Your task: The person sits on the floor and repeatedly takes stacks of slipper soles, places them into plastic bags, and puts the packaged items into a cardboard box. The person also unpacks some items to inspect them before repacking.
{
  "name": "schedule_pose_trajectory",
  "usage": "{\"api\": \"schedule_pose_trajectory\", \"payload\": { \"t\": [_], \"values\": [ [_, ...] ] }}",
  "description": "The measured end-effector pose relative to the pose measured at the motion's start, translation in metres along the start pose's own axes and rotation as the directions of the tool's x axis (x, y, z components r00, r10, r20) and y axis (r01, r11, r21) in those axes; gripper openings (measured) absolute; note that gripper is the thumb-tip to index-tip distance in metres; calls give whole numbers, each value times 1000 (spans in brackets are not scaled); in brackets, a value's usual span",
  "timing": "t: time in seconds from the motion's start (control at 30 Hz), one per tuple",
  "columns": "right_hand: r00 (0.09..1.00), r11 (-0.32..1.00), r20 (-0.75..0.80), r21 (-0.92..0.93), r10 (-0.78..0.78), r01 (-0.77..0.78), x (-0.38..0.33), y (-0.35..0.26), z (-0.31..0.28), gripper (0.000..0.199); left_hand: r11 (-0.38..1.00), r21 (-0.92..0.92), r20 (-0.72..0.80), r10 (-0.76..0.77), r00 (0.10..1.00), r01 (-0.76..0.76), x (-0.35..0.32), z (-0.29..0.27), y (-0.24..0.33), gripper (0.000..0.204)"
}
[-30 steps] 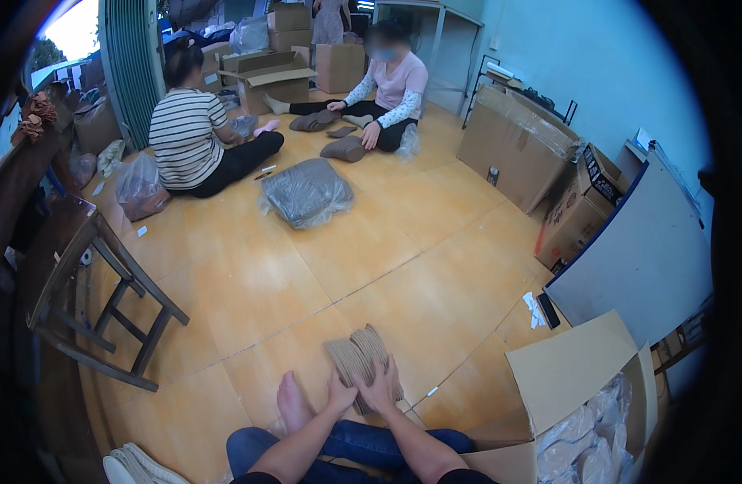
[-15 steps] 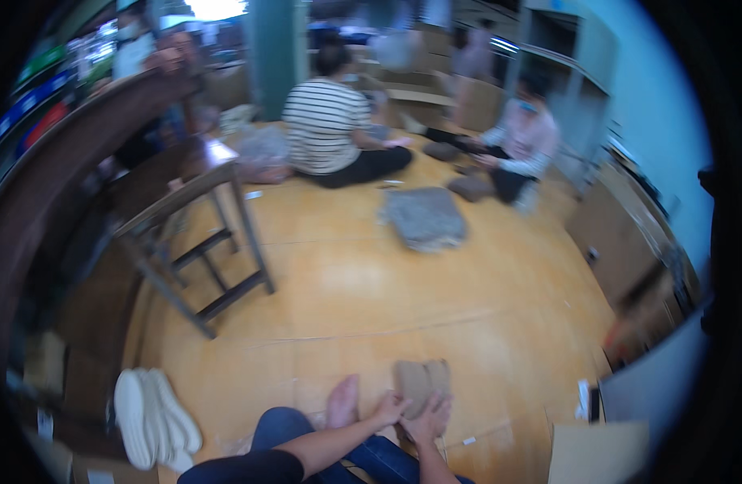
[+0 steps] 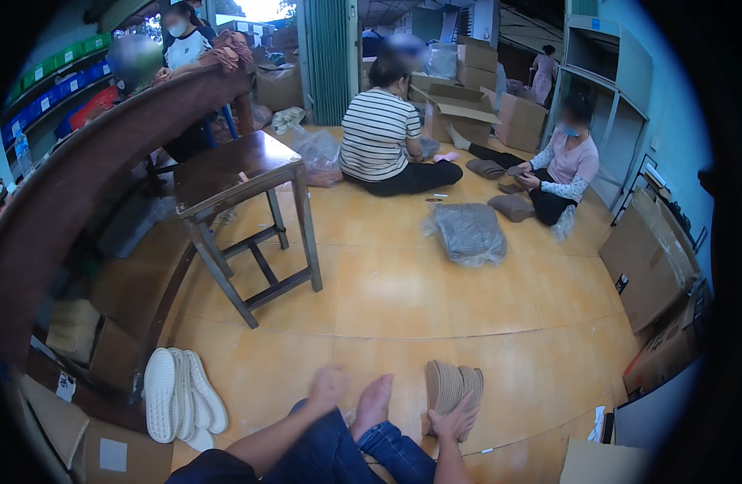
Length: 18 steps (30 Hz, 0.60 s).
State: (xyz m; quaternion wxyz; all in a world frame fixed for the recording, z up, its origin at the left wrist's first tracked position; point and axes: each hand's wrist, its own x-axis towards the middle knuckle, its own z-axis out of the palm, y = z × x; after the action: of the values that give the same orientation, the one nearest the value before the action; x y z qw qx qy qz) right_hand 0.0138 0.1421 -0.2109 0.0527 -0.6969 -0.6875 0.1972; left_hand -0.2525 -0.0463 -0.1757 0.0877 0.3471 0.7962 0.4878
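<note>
I sit on the floor in blue jeans with one bare foot (image 3: pixel 375 403) stretched out. My right hand (image 3: pixel 455 421) grips the lower edge of a stack of tan, flat, sole-shaped pieces (image 3: pixel 451 385) standing on edge on the yellow floor just right of that foot. My left hand (image 3: pixel 328 387) is off the stack, over my left knee, and is blurred; nothing shows in it and its fingers cannot be made out.
A pair of white slippers (image 3: pixel 181 395) lies to my left. A wooden stool-table (image 3: pixel 242 173) and a long curved wooden counter (image 3: pixel 80 194) stand left. A plastic-wrapped bundle (image 3: pixel 468 234) lies ahead; two seated people (image 3: pixel 379 137) work behind it. Cardboard boxes (image 3: pixel 649 258) line the right.
Both hands held the stack one second ago; my left hand has since come off it and moved left. The view has swung left, bringing the stool and slippers into sight.
</note>
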Motion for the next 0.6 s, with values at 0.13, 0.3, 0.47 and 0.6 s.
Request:
{"api": "schedule_pose_trajectory", "payload": {
  "t": [0.13,0.3,0.47,0.6],
  "values": [
    [998,994,-26,93,54,-51,-1,-14,-8,132,899,270,-79,-336,939,344,-51,-92,-91,38],
    [999,999,-37,-38,11,-12,-31,-22,3,132,829,198,332,-559,759,524,-164,-117,-159,42],
    [981,980,-2,-60,-192,191,-49,1,7,131,781,125,489,-585,647,611,-175,-132,-192,33],
    [986,987,-46,-45,-159,157,-48,-2,12,130,799,562,163,-363,918,216,-141,-159,-195,22]
  ]
}}
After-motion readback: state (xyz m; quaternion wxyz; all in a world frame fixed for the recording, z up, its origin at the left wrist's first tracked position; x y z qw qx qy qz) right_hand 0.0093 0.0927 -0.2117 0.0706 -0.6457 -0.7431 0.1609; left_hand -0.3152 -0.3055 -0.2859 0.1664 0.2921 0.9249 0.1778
